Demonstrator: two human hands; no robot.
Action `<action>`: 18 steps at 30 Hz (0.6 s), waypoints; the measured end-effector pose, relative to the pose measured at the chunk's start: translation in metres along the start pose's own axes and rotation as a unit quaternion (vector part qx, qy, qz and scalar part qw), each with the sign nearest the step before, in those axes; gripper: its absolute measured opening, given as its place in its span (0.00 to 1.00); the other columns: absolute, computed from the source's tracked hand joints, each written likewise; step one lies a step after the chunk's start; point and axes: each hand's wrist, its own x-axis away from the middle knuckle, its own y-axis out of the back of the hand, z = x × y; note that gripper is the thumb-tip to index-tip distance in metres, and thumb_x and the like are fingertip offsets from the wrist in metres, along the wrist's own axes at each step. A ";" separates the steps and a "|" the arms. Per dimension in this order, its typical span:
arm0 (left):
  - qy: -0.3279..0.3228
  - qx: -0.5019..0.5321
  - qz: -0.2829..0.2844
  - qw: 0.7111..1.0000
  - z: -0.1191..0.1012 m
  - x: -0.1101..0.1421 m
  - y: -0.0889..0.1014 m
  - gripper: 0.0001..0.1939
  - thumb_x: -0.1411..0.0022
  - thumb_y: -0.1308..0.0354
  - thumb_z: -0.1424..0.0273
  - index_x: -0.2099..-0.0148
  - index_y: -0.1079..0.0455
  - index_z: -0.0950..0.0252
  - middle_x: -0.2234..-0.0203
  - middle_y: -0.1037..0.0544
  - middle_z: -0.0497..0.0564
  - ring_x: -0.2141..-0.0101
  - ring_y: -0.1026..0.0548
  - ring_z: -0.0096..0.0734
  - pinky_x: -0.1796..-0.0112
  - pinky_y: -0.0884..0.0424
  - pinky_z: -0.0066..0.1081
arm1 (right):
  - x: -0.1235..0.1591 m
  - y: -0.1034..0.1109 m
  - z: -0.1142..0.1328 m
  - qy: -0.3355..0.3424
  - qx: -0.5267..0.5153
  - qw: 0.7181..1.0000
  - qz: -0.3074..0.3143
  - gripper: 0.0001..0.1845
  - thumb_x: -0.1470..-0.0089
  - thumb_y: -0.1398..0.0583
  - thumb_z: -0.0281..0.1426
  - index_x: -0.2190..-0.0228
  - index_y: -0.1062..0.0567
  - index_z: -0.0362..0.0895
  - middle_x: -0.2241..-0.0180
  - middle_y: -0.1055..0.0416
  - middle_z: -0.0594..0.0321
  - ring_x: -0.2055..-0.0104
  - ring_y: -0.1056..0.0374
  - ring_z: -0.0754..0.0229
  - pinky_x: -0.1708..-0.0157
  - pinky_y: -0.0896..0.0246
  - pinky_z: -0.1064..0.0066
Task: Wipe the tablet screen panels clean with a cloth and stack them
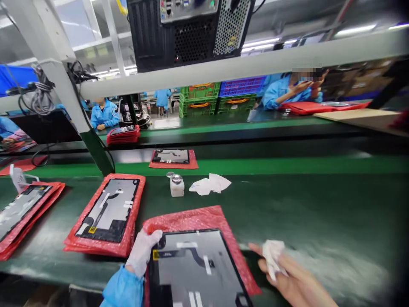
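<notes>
A display panel (179,277) lies in front of me, grey-backed with a black border, a dark flex cable and white tape strips, over a red bubble-wrap sheet (204,215). My left hand (143,249), in a white glove, grips the panel's upper left corner, thumb on top. To the right of the panel, my bare right hand (287,273) holds a crumpled white wipe (273,256) between its fingers. Beyond the panel stand a white dispenser bottle (177,187) with a metal top and some flat white wipes (211,184).
Stacked panels on red bubble wrap (107,209) sit to my left, with another stack (25,213) farther left. A single panel (172,157) lies at the back. A white post (68,81) and crossbar (198,79) frame the green workbench (319,204). Other people sit beyond.
</notes>
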 end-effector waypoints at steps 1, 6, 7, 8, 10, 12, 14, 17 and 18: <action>-0.011 -0.024 -0.016 1.000 0.003 -0.001 -0.001 0.24 0.49 0.39 0.64 0.51 0.31 0.69 0.59 0.22 0.56 0.58 0.26 0.42 0.54 0.31 0.40 | 0.001 0.001 0.002 0.007 0.013 1.000 -0.024 0.21 0.62 0.33 0.45 0.67 0.22 0.46 0.60 0.25 0.53 0.68 0.29 0.53 0.73 0.30 0.67; -0.083 -0.187 -0.116 0.972 0.012 0.024 0.016 0.30 0.48 0.40 0.61 0.43 0.38 0.61 0.39 0.41 0.54 0.44 0.38 0.43 0.45 0.41 0.37 | 0.014 -0.036 -0.019 0.180 0.219 0.956 -0.069 0.20 0.53 0.39 0.49 0.67 0.24 0.45 0.64 0.25 0.57 0.61 0.31 0.54 0.60 0.34 0.68; -0.077 -0.218 -0.097 0.968 0.014 0.032 0.021 0.27 0.47 0.41 0.59 0.46 0.34 0.61 0.42 0.35 0.55 0.49 0.32 0.42 0.50 0.35 0.36 | 0.017 -0.047 -0.028 0.205 0.255 0.943 -0.054 0.20 0.50 0.42 0.48 0.66 0.25 0.45 0.64 0.25 0.57 0.61 0.31 0.55 0.58 0.35 0.68; -0.054 -0.242 -0.068 0.966 0.015 0.039 0.026 0.25 0.47 0.43 0.58 0.48 0.32 0.61 0.49 0.28 0.56 0.58 0.26 0.39 0.58 0.30 0.34 | 0.019 -0.056 -0.037 0.223 0.283 0.932 -0.044 0.19 0.48 0.43 0.47 0.67 0.25 0.45 0.64 0.26 0.58 0.60 0.31 0.55 0.58 0.36 0.68; 0.018 -0.257 -0.024 0.966 0.015 0.047 0.031 0.27 0.45 0.46 0.54 0.48 0.32 0.63 0.70 0.21 0.53 0.77 0.26 0.31 0.75 0.31 0.29 | 0.021 -0.069 -0.052 0.238 0.321 0.915 -0.052 0.18 0.46 0.46 0.46 0.67 0.26 0.45 0.65 0.26 0.59 0.61 0.31 0.55 0.59 0.36 0.69; 0.087 -0.249 0.009 0.965 0.010 0.048 0.032 0.31 0.43 0.51 0.50 0.46 0.34 0.66 0.87 0.28 0.46 0.89 0.35 0.27 0.85 0.41 0.25 | 0.019 -0.074 -0.062 0.220 0.336 0.913 -0.067 0.18 0.45 0.47 0.46 0.66 0.27 0.45 0.66 0.26 0.59 0.63 0.31 0.55 0.62 0.36 0.69; 0.103 -0.240 0.038 0.964 0.001 0.043 0.030 0.31 0.43 0.52 0.49 0.48 0.32 0.68 0.89 0.30 0.45 0.88 0.34 0.28 0.85 0.41 0.24 | 0.015 -0.071 -0.065 0.190 0.329 0.923 -0.067 0.19 0.45 0.47 0.46 0.65 0.28 0.45 0.67 0.26 0.60 0.65 0.31 0.55 0.63 0.37 0.69; 0.051 -0.235 0.038 0.970 -0.010 0.038 0.023 0.25 0.44 0.47 0.51 0.55 0.29 0.66 0.70 0.21 0.54 0.67 0.23 0.35 0.66 0.30 0.28 | 0.009 -0.064 -0.059 0.161 0.296 0.940 -0.053 0.19 0.45 0.47 0.47 0.63 0.28 0.45 0.67 0.26 0.60 0.65 0.30 0.55 0.62 0.37 0.67; 0.035 -0.224 0.024 0.974 -0.012 0.039 0.020 0.24 0.45 0.45 0.52 0.55 0.29 0.65 0.62 0.21 0.55 0.60 0.25 0.37 0.59 0.31 0.29 | 0.009 -0.062 -0.056 0.163 0.291 0.941 -0.049 0.19 0.45 0.47 0.46 0.63 0.28 0.45 0.67 0.26 0.60 0.64 0.30 0.55 0.62 0.36 0.67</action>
